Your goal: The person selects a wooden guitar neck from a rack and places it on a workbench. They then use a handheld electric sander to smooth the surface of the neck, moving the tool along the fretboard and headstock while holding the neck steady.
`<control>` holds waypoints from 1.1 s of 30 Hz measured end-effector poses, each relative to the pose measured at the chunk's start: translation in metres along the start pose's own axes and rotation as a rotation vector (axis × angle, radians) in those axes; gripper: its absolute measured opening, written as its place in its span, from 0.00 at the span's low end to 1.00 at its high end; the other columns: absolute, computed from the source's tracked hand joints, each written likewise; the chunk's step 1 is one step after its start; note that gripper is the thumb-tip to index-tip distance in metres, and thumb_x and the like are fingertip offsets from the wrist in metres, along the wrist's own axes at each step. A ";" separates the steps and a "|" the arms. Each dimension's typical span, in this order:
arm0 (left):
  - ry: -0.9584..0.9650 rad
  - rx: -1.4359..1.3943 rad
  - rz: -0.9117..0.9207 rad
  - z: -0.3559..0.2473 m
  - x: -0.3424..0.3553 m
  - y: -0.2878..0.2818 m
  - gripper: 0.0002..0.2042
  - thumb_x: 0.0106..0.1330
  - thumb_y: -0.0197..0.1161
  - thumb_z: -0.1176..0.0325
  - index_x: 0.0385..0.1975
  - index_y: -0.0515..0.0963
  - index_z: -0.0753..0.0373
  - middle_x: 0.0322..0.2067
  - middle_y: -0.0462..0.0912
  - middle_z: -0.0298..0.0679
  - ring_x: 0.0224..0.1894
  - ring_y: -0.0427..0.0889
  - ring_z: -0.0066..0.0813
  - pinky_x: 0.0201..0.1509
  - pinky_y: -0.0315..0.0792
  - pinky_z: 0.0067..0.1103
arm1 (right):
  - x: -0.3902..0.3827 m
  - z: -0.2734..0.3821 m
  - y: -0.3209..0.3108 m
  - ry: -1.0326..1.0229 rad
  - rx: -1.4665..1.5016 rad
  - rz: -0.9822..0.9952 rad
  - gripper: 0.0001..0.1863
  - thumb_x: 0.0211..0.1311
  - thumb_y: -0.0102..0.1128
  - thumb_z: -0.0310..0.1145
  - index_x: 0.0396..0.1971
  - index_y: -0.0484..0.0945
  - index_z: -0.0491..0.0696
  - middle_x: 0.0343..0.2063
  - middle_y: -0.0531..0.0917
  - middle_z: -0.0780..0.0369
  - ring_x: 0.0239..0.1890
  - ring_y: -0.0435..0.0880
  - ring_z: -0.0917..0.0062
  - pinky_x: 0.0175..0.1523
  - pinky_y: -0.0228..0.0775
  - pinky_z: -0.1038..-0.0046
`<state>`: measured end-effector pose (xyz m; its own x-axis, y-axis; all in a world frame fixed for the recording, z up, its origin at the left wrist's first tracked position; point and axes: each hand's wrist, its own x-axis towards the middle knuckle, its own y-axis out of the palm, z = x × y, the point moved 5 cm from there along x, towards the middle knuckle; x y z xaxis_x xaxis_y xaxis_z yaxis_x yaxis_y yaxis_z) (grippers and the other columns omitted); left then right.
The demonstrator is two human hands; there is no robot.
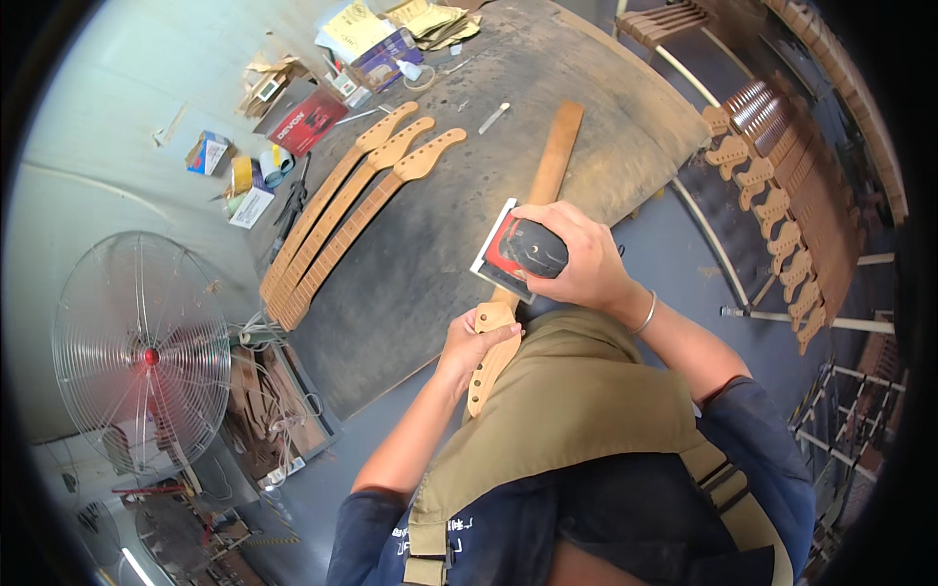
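A left hand (467, 348) clamps the holed headstock (491, 369) of a long, light-brown wooden guitar neck (555, 161) reaching over a dark, worn tabletop (391, 313), seemingly steadying it beneath the red-and-black palm sander (535, 250) that the right hand's (589, 256) fingers wrap.

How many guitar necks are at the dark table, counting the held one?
4. Left neck, middle neck and right neck lie side by side at left on the table; the held neck runs under the sander, gripped by the left hand.
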<state>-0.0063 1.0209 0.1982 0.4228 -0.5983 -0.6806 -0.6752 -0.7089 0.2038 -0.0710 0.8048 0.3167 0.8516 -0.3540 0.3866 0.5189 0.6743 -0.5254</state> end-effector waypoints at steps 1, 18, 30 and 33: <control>-0.003 0.018 -0.010 -0.001 0.000 0.000 0.16 0.60 0.81 0.72 0.45 0.82 0.63 0.40 0.91 0.37 0.40 0.90 0.23 0.48 0.82 0.22 | 0.001 -0.001 0.001 -0.011 0.035 -0.003 0.33 0.44 0.78 0.35 0.56 0.81 0.52 0.44 0.86 0.57 0.41 0.88 0.58 0.46 0.83 0.63; -0.183 -0.202 0.055 0.018 0.017 -0.003 0.15 0.63 0.78 0.76 0.47 0.82 0.63 0.41 0.90 0.38 0.38 0.90 0.29 0.44 0.85 0.27 | -0.026 -0.003 0.010 0.086 0.061 -0.029 0.35 0.40 0.79 0.30 0.56 0.81 0.53 0.44 0.83 0.60 0.41 0.87 0.60 0.45 0.84 0.63; -0.179 -0.293 0.113 0.040 0.027 -0.017 0.13 0.68 0.74 0.73 0.50 0.81 0.62 0.40 0.89 0.38 0.37 0.90 0.28 0.43 0.86 0.26 | -0.042 -0.004 0.005 0.125 0.056 -0.039 0.36 0.41 0.79 0.34 0.57 0.82 0.55 0.44 0.83 0.60 0.40 0.88 0.58 0.43 0.83 0.61; -0.170 -0.344 0.137 0.046 0.031 -0.020 0.13 0.68 0.74 0.72 0.49 0.81 0.61 0.39 0.89 0.38 0.36 0.89 0.29 0.43 0.86 0.26 | -0.048 -0.003 0.005 0.143 0.064 -0.045 0.35 0.42 0.78 0.34 0.57 0.82 0.54 0.45 0.83 0.60 0.40 0.88 0.58 0.44 0.83 0.61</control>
<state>-0.0073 1.0334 0.1408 0.2170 -0.6463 -0.7316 -0.4643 -0.7276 0.5050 -0.1088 0.8229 0.2937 0.8319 -0.4704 0.2942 0.5547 0.6939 -0.4590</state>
